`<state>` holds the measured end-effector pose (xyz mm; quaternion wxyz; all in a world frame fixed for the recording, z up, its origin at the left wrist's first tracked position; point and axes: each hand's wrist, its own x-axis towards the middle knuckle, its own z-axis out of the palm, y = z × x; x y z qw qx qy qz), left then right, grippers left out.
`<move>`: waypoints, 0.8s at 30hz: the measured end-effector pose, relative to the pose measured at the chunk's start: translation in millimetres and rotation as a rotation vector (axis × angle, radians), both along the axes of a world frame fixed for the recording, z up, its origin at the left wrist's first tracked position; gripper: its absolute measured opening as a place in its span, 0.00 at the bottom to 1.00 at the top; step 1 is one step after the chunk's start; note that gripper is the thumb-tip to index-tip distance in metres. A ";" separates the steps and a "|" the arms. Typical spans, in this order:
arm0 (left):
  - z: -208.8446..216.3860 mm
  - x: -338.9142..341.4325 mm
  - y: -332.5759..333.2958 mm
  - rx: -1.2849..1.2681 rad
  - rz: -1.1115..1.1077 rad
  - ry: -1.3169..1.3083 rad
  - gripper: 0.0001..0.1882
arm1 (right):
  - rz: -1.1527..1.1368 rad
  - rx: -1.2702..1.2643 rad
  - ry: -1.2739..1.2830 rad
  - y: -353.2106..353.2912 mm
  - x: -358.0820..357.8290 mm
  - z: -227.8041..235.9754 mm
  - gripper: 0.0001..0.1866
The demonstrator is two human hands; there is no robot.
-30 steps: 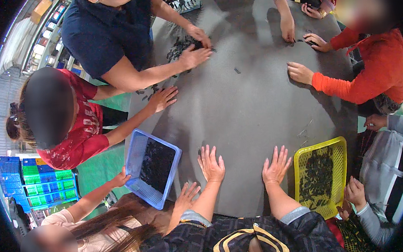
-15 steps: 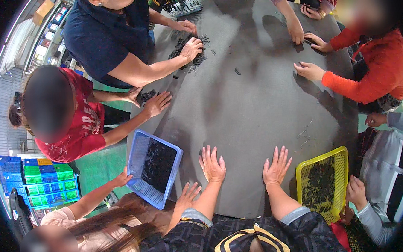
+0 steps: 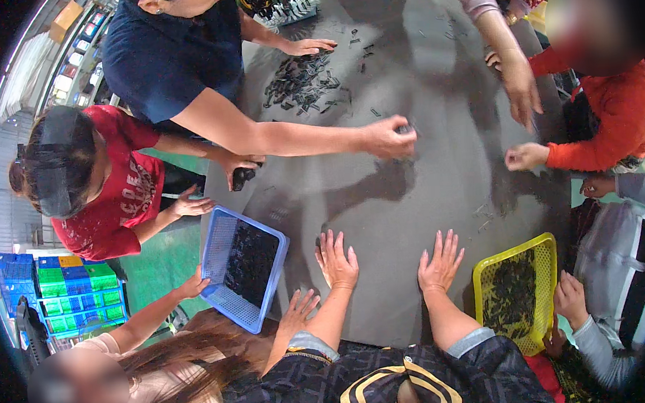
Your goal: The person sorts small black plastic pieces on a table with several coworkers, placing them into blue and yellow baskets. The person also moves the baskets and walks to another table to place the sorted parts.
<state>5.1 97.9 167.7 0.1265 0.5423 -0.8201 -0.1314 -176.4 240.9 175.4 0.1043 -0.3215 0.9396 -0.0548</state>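
My left hand (image 3: 337, 261) lies flat on the grey tabletop (image 3: 387, 293), fingers spread, with nothing in it. To its right my right hand (image 3: 440, 262) rests palm down the same way, fingers stretched out. A blue plastic basket (image 3: 281, 274) holding many small black pieces (image 3: 249, 261) is tilted at the table edge, left of my left hand. Right of my right hand sits a yellow basket (image 3: 545, 276) with similar small dark pieces (image 3: 511, 293). A co-worker's hand (image 3: 297, 312) lies close beside my left wrist.
A loose pile of small black pieces (image 3: 304, 84) spreads over the far left. A co-worker's arm (image 3: 304, 137) reaches across the table, a dark piece in the hand. Several other people stand round the edge. One person's hand (image 3: 194, 283) touches the blue basket, another's hand (image 3: 569, 296) the yellow one.
The co-worker in dark blue has stretched an arm from the pile toward the table's middle. The pile is more spread out. Hands at the far right have shifted. Both my hands stay nearly still.
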 end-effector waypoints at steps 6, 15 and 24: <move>-3.3 -1.0 0.2 -0.028 0.010 0.018 0.25 | -0.004 0.015 0.009 1.1 -0.3 -1.8 0.37; 30.7 -130.7 -23.4 0.019 -0.489 0.320 0.26 | -0.007 -0.045 0.002 4.6 0.0 -3.4 0.37; 52.9 -139.8 -60.3 0.305 -0.312 0.188 0.16 | -0.015 -0.094 0.031 6.8 -14.0 -6.4 0.37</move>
